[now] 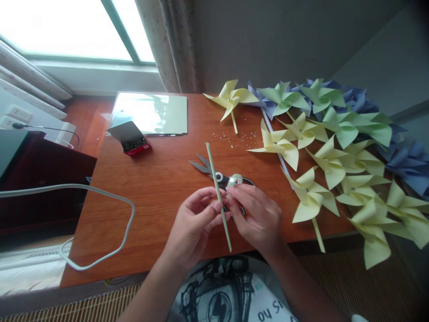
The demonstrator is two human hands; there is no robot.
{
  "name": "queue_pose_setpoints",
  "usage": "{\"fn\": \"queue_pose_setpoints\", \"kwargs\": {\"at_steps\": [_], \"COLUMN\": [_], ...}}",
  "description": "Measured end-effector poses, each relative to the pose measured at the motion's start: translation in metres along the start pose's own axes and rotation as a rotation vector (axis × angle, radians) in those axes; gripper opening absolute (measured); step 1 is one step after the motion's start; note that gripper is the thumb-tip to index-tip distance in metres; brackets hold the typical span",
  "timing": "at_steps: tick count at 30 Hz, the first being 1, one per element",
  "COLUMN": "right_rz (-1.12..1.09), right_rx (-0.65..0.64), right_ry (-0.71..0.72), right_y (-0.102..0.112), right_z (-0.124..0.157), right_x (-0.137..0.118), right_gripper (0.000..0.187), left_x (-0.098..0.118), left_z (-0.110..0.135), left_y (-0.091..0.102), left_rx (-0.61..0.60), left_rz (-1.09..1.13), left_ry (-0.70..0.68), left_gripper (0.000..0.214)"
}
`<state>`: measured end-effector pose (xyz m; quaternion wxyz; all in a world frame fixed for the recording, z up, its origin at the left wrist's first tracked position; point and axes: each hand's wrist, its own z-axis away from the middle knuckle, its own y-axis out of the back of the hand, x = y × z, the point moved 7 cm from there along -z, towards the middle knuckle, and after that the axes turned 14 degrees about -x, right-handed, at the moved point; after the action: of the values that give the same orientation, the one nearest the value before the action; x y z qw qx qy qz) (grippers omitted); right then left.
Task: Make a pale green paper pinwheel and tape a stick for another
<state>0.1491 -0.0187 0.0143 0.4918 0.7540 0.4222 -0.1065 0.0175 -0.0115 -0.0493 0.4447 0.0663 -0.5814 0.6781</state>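
Observation:
A thin pale green rolled-paper stick slants across the middle of my view above the table. My left hand grips it around its middle between thumb and fingers. Close beside the stick, my right hand has thumb and fingertips pinched together; whatever is in that pinch is too small to make out. Just beyond the right fingertips is a small roll of clear tape. Scissors lie on the table behind the stick, blades apart and pointing left, their handles partly hidden by my hands.
Many yellow, green and blue paper pinwheels crowd the table's right side, some overhanging its front edge. An open small box holds metallic bits. Paper sheets lie at the back left. Scraps dot the wooden table. A white cable loops at left.

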Motion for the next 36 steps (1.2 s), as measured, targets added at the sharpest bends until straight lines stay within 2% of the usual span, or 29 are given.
{"fn": "queue_pose_setpoints", "kwargs": {"at_steps": [9, 19, 27, 36], "right_rz": [-0.003, -0.002, 0.008, -0.041], "right_rx": [-0.007, -0.004, -0.020, -0.006], "right_ry": [-0.032, -0.087, -0.103, -0.136], "right_y": [0.008, 0.009, 0.009, 0.008], "right_z": [-0.005, -0.001, 0.002, 0.009], "right_x": [0.001, 0.003, 0.000, 0.000], "right_gripper": [0.031, 0.030, 0.030, 0.033], "left_x": [0.006, 0.008, 0.006, 0.006], "left_z": [-0.002, -0.002, -0.002, -0.003], "left_y": [0.003, 0.000, 0.005, 0.007], "left_rx": [0.032, -0.006, 0.068, 0.077], "left_rz": [0.074, -0.052, -0.105, -0.037], "left_ry": [-0.006, -0.052, -0.072, -0.071], "left_gripper": [0.021, 0.011, 0.012, 0.015]}}
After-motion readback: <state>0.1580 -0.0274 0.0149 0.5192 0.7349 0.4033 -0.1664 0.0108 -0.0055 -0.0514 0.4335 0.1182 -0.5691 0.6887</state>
